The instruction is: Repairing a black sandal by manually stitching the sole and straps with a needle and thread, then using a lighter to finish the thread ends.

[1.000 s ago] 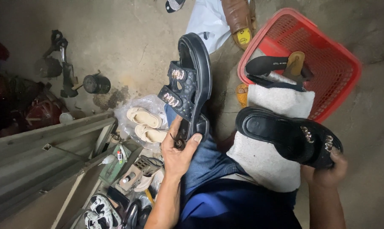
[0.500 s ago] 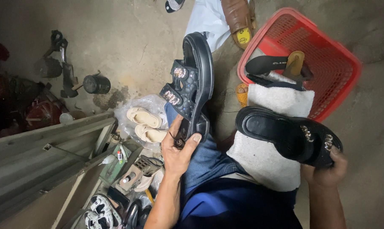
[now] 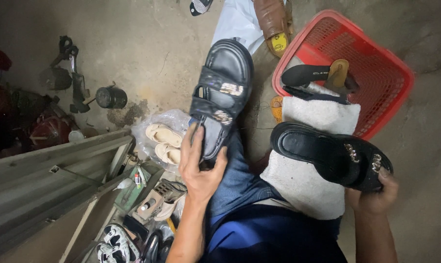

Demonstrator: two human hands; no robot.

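Note:
My left hand (image 3: 200,168) grips the heel end of a black strapped sandal (image 3: 223,92) with shiny buckle trim, held up with its footbed facing me. My right hand (image 3: 374,195) holds the toe end of the matching black sandal (image 3: 327,155), which lies sideways over a white towel (image 3: 308,160) on my lap. My legs are in blue jeans (image 3: 237,185) under both sandals.
A red plastic basket (image 3: 376,63) at the upper right holds a black flat sandal and cloth. A brown shoe (image 3: 274,22) lies beside it. Beige sandals in a plastic bag (image 3: 164,141), a wooden box with tools and shoes (image 3: 142,195), and metal tools (image 3: 74,83) lie to the left on the concrete floor.
My left hand has turned the sandal so its footbed faces me more and tilted it to the right. The right hand and its sandal have stayed in place.

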